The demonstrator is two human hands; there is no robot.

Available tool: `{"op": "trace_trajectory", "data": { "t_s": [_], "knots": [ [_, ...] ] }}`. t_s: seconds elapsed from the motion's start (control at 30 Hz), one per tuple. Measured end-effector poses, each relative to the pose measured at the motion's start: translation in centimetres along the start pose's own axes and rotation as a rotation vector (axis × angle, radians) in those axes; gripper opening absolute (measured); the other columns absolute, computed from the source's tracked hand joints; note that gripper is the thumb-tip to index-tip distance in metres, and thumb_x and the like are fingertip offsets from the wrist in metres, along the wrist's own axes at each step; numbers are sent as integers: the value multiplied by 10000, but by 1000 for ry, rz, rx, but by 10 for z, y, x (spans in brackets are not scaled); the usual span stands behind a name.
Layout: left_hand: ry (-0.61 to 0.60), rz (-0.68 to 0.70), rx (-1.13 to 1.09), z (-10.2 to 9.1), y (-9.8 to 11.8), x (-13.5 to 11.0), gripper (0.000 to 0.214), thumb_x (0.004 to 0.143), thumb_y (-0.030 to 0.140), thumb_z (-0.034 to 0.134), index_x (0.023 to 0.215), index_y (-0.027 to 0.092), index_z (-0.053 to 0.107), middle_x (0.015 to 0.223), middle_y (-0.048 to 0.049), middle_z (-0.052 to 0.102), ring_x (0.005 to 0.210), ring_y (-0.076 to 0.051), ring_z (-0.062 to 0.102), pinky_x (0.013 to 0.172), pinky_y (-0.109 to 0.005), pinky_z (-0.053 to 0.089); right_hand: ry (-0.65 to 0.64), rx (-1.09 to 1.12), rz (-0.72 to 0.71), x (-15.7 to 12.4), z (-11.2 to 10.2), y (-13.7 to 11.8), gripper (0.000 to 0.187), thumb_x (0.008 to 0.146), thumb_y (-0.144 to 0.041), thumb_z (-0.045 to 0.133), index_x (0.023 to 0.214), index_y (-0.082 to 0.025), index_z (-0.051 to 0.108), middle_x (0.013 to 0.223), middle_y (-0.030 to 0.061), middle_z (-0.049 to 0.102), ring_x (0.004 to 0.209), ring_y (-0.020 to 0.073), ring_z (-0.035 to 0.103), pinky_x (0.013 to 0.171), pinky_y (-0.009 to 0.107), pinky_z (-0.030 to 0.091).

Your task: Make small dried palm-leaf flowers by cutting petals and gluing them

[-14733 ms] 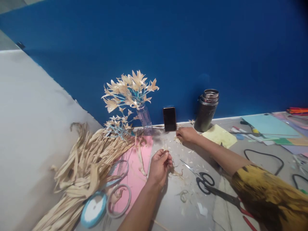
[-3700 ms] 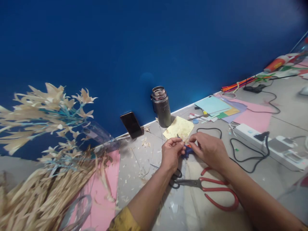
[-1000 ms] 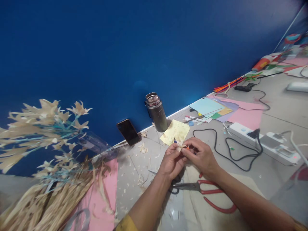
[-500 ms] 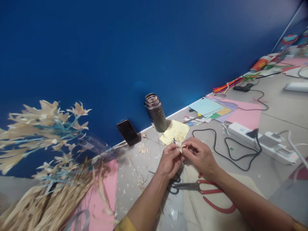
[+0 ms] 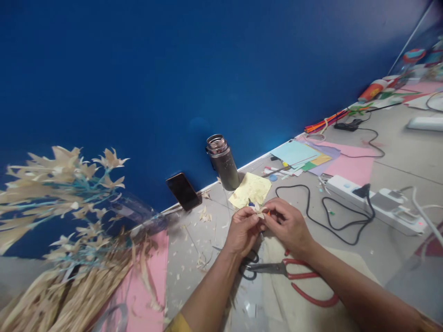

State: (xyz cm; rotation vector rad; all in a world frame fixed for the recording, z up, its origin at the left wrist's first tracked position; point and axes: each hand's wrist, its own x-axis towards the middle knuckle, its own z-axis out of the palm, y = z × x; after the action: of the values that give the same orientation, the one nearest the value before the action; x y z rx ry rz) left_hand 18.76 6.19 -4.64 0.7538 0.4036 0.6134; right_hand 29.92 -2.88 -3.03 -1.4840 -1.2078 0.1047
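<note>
Both my hands meet near the middle of the view, over the floor. My left hand [image 5: 243, 230] pinches a small pale handmade flower [image 5: 259, 210], its petals showing between the fingertips. From the other side my right hand [image 5: 287, 223] has its thumb and finger closed on the same flower; a bit of orange shows by the fingers. Below the hands lie red-handled scissors [image 5: 294, 272], partly covered by my right forearm, and black-handled scissors [image 5: 249, 272] partly behind my left wrist. A yellow sheet of paper [image 5: 254, 186] strewn with scraps lies just beyond the fingers.
An uncapped flask [image 5: 223, 163] and a phone [image 5: 183, 191] stand against the blue wall. Finished pale flowers on blue stems [image 5: 83, 175] and dried husks [image 5: 62, 295] fill the left. A power strip [image 5: 377, 205] with cables, coloured papers [image 5: 297, 154] and scraps lie on the floor.
The view has shifted very slightly. Both hands stay on the flower, its petals turned a little between the fingers.
</note>
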Motion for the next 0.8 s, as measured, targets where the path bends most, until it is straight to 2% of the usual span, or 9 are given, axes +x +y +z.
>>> {"op": "trace_trajectory", "data": {
  "t_s": [0.13, 0.33, 0.5, 0.6, 0.8],
  "knots": [
    [-8, 3, 26, 0, 3, -1, 328, 589, 240, 921, 742, 151, 646, 744, -32, 708, 686, -150, 662, 596, -227, 470, 6, 19, -37, 1, 0, -2, 106, 868, -133, 587, 845, -219, 644, 848, 37, 682, 661, 151, 589, 619, 276, 473],
    [-61, 9, 106, -1, 9, -2, 307, 618, 287, 908, 692, 141, 649, 616, -15, 653, 543, -104, 578, 589, -235, 451, -53, 197, 8, 2, -1, -3, 133, 851, -122, 586, 811, -224, 661, 837, 32, 667, 763, 177, 636, 648, 273, 497],
    [-85, 24, 133, 0, 12, -2, 301, 606, 281, 915, 683, 145, 657, 627, -5, 651, 543, -110, 588, 582, -239, 445, -116, 345, 147, 1, 0, -2, 97, 843, -152, 602, 813, -221, 665, 825, 15, 650, 695, 154, 617, 633, 269, 488],
    [-79, 28, 154, 1, 14, -3, 315, 588, 283, 927, 693, 144, 664, 671, -9, 669, 550, -116, 608, 586, -245, 458, -173, 501, 273, 1, 0, -4, 36, 854, -236, 639, 828, -213, 647, 740, -5, 634, 649, 148, 600, 635, 278, 491],
    [-77, 18, 194, 4, 19, -6, 369, 560, 312, 940, 656, 146, 625, 688, 0, 653, 546, -115, 609, 584, -250, 468, -264, 727, 442, 5, -1, -8, 221, 800, -366, 742, 765, -189, 614, 667, -15, 617, 613, 133, 571, 594, 262, 455]
  ]
}}
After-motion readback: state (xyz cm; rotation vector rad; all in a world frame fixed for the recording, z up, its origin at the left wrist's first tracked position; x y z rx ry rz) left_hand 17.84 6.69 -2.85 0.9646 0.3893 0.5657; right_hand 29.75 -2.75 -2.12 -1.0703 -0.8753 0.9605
